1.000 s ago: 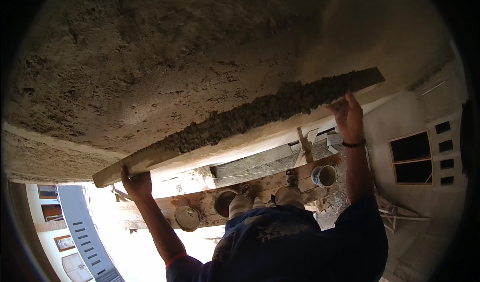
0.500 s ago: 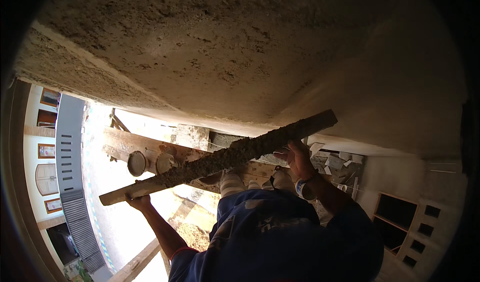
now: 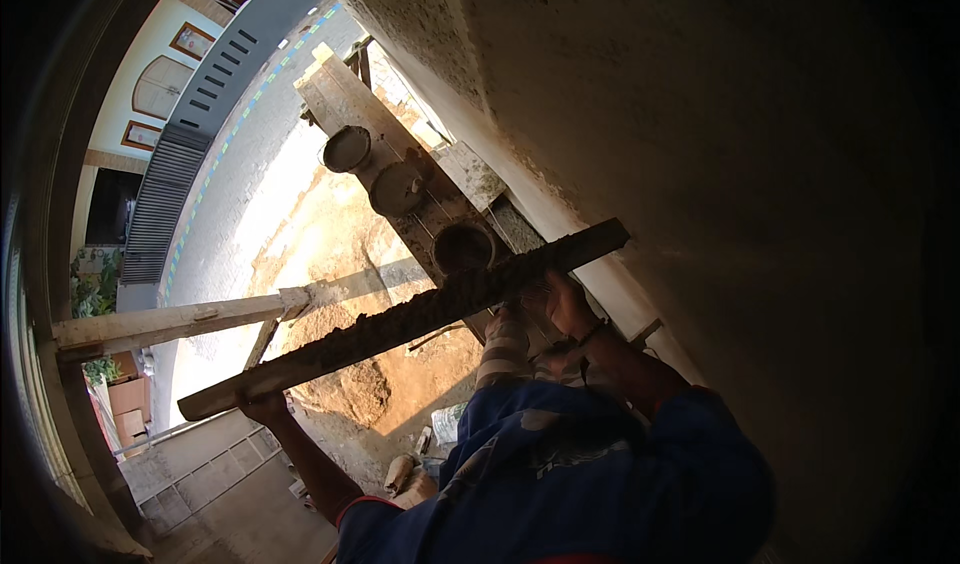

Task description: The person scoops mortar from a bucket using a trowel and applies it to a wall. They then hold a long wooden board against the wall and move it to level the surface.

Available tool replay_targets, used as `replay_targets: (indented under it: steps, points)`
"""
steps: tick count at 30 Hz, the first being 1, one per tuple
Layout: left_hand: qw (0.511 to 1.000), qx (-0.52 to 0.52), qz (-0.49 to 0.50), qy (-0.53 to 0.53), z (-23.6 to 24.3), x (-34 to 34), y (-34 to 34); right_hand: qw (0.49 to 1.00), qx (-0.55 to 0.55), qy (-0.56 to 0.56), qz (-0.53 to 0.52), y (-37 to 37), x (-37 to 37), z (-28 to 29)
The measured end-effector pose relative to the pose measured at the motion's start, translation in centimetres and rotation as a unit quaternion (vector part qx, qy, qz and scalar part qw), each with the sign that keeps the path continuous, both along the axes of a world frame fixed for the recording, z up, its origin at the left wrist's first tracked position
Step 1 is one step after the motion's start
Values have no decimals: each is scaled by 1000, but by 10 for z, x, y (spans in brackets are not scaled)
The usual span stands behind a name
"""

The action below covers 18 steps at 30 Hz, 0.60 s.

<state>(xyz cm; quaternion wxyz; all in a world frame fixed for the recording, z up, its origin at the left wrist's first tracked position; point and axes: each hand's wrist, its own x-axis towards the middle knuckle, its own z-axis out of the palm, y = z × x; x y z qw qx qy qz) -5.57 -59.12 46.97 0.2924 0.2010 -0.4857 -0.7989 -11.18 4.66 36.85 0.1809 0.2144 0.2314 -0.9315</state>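
A long wooden screed board (image 3: 590, 245) lies across in front of me, sloping up toward the right. Rough wet mortar (image 3: 440, 301) is caked along its upper edge and middle. My left hand (image 3: 264, 407) is closed around the board near its low left end. Toward the other end, my right hand (image 3: 568, 304) grips it from below, with its fingers partly in shadow. Beyond the board, a bucket (image 3: 463, 248) stands close to its middle. A plastered wall (image 3: 700, 164) rises on the right, beside the board's raised end.
Under my feet runs a narrow scaffold plank (image 3: 335, 92), bearing two more round containers, a bucket (image 3: 347, 150) and a mortar-smeared one (image 3: 398, 189). A wooden beam (image 3: 180, 324) crosses at left. Far below lie a sand heap (image 3: 340, 379) and a paved street (image 3: 235, 229).
My view has swung left and away from the wall, so the plank, ground and beam show more. Both hands still hold the mortar-covered board, which sits slightly lower on the left.
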Motion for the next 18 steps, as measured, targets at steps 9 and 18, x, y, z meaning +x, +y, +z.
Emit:
replay_targets:
  steps: [9,18]
  points:
    - [992,56,109,40,88,138,5,979,-78,-68,175,-110,-50,-110]
    - [972,-186,144,15,93,46,96,911,198,-151,328,-159,-104,-164]
